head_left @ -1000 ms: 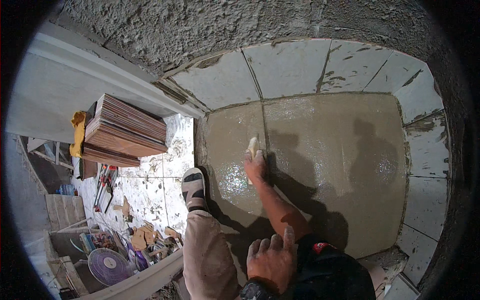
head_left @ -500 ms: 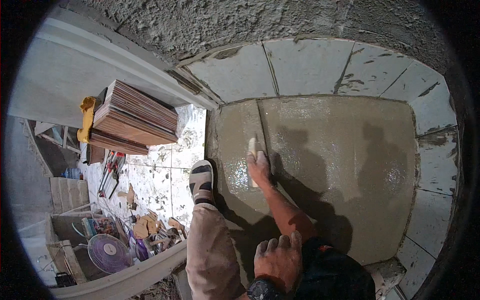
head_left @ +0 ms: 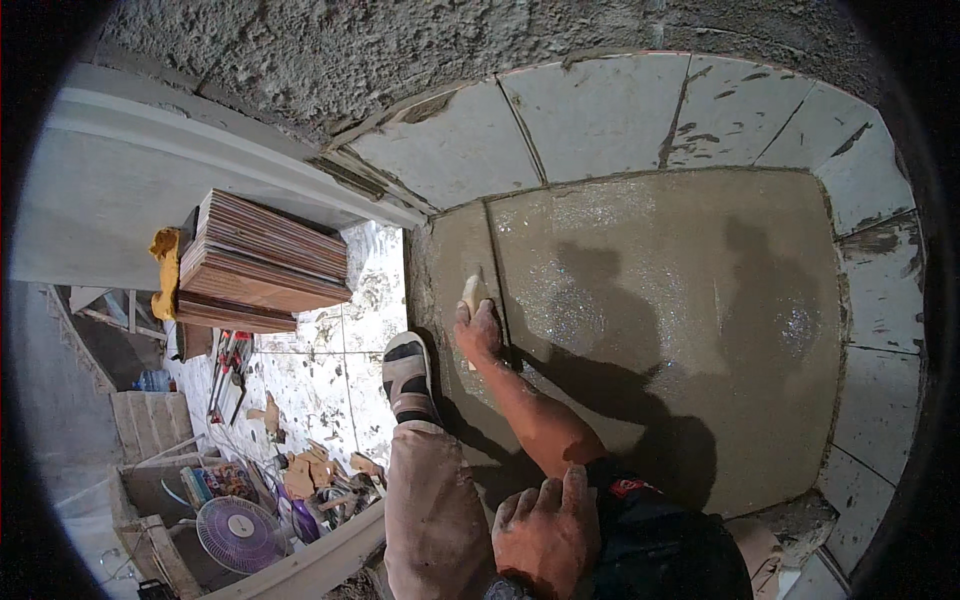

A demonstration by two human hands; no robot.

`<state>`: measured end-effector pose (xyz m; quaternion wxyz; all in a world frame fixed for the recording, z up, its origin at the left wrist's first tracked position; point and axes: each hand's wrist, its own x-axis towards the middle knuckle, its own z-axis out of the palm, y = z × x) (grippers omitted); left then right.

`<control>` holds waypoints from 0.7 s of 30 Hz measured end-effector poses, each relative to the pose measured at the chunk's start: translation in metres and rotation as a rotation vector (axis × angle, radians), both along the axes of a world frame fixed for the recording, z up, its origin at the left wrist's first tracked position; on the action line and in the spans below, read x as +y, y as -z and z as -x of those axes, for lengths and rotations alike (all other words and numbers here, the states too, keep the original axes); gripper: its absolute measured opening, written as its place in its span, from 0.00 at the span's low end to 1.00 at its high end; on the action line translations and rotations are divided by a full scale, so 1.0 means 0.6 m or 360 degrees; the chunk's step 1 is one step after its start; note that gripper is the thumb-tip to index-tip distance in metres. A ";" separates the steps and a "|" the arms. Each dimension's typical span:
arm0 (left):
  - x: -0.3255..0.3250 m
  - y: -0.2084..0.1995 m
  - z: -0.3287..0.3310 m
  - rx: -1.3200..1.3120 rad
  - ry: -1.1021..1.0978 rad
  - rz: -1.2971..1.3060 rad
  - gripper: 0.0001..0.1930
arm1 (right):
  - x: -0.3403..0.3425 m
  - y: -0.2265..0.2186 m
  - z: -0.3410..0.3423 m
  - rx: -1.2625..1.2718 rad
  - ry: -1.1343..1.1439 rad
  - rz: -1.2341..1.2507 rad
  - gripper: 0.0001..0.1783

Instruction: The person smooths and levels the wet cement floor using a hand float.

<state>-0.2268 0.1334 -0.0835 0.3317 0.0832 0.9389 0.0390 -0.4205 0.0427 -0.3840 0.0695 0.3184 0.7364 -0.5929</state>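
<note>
- While your right hand [head_left: 478,330] presses a pale sponge [head_left: 472,293], grip closed on it, against the wet mortar bed [head_left: 680,330], most of that surface already looks smooth.
- Your left hand [head_left: 545,530] rests open on your knee, holding nothing; the strip by the left edge appears unfinished.

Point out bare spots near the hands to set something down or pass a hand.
Free: wide wet grey mortar bed right of the right hand, bordered by pale laid tiles. Speckled tile floor between the stacked brown tiles and sandalled foot. Crowded: bottom left, scraps and small white fan. The left hand rests on the knee.
</note>
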 end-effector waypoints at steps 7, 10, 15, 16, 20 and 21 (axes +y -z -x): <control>0.015 -0.006 0.012 0.0090 0.0225 -0.0083 0.16 | 0.104 0.018 -0.024 0.0049 0.0063 -0.0185 0.23; 0.021 0.010 0.001 0.0190 0.0330 -0.0112 0.15 | 0.153 0.021 -0.040 0.0110 0.0147 -0.0211 0.22; 0.046 0.020 0.012 -0.0067 0.0324 0.0076 0.16 | 0.231 0.013 -0.061 0.0087 0.0046 -0.0169 0.23; 0.049 0.026 0.012 -0.0068 0.0332 0.0074 0.16 | 0.245 0.007 -0.065 0.0017 -0.0023 -0.0124 0.24; 0.065 0.043 0.015 -0.0105 0.0309 0.0052 0.18 | 0.289 0.027 -0.078 0.0101 0.0128 -0.0304 0.24; 0.069 0.043 0.016 -0.0051 0.0346 0.0044 0.19 | 0.303 0.035 -0.079 0.0088 0.0110 -0.0300 0.24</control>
